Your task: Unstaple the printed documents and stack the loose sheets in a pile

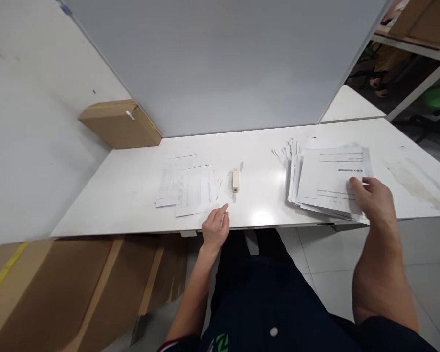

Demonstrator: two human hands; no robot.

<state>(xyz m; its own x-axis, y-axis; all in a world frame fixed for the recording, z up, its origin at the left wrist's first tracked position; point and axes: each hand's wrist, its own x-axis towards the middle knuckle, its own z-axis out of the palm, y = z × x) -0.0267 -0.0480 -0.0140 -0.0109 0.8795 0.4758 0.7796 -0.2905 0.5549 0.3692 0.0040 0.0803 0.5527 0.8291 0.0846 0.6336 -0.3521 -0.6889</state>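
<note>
A thick, uneven stack of printed paper sheets (330, 173) lies on the right part of the white table. My right hand (376, 198) grips its right edge, thumb on the top sheet and the other fingers at the side; how many sheets it holds I cannot tell. Near the table's front edge, my left hand (215, 227) is empty, its fingers loosely apart. A small cream-coloured stapler (235, 181) stands just beyond that hand. To the left, a few printed sheets (195, 191) overlap flat on the table.
A cardboard box (121, 124) sits at the table's back left corner against the wall. A grey partition panel (220, 68) rises along the back edge. Large cardboard boxes (58, 293) stand on the floor at left. Beyond the right end are a chair (436, 115) and shelving.
</note>
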